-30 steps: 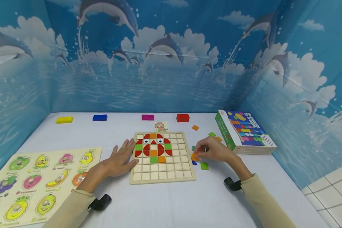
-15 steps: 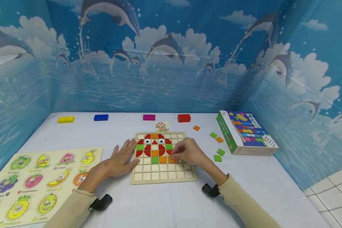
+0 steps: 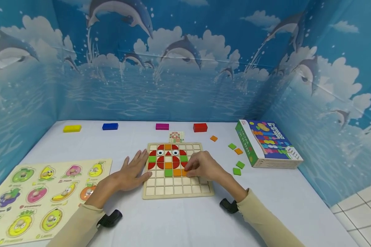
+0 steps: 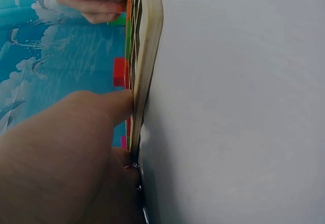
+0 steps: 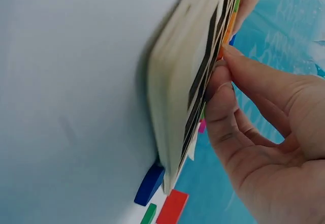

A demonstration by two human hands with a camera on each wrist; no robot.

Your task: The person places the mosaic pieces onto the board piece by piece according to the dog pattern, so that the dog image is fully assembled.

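step: seating orange tile [image 3: 184,172] in grid board [image 3: 177,190] | right hand [image 3: 204,167] pinches tile | left hand [image 3: 130,175] flat, released, braces board's left edge | next: press tile flush

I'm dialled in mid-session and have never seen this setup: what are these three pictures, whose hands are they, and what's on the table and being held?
There is no machine: a person works with bare hands, wearing one camera on the head and one on each wrist. The wide picture is the head view; the two close, tilted ones look along each hand. On the white table lies a wooden grid board partly filled with coloured tiles. The left hand rests flat against the board's left edge. The right hand pinches an orange tile on the board. Loose green and orange tiles, a game box, a fruit puzzle and four coloured blocks lie around.
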